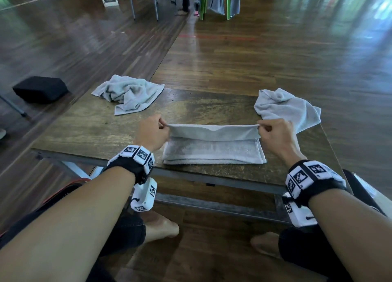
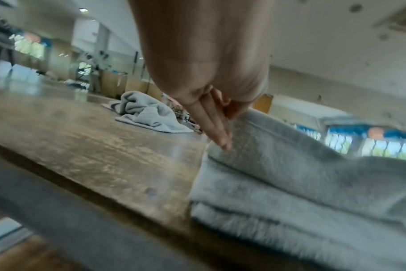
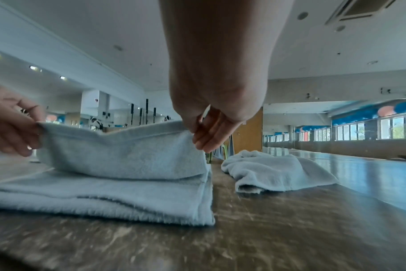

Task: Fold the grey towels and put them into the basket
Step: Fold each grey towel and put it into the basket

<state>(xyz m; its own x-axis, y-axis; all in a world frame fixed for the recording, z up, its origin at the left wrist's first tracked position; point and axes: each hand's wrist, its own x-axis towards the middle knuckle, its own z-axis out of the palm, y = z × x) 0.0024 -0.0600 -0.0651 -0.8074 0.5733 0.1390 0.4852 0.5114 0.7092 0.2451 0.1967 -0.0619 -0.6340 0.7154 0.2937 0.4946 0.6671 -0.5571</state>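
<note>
Worn wood made up the low tabletop [image 1: 89,131] before me, with dark plank flooring all around it. A grey towel [image 1: 213,152] lay folded near the front edge, its far layer lifted clear of the rest. My left hand [image 1: 151,133] pinched that layer's left corner and my right hand [image 1: 275,135] pinched its right corner, the edge stretched between them. One crumpled towel [image 1: 129,92] sat at the far left corner, and another crumpled towel [image 1: 288,108] lay at the far right, just behind my right hand.

No readable text, label, brand or number shows anywhere.
</note>
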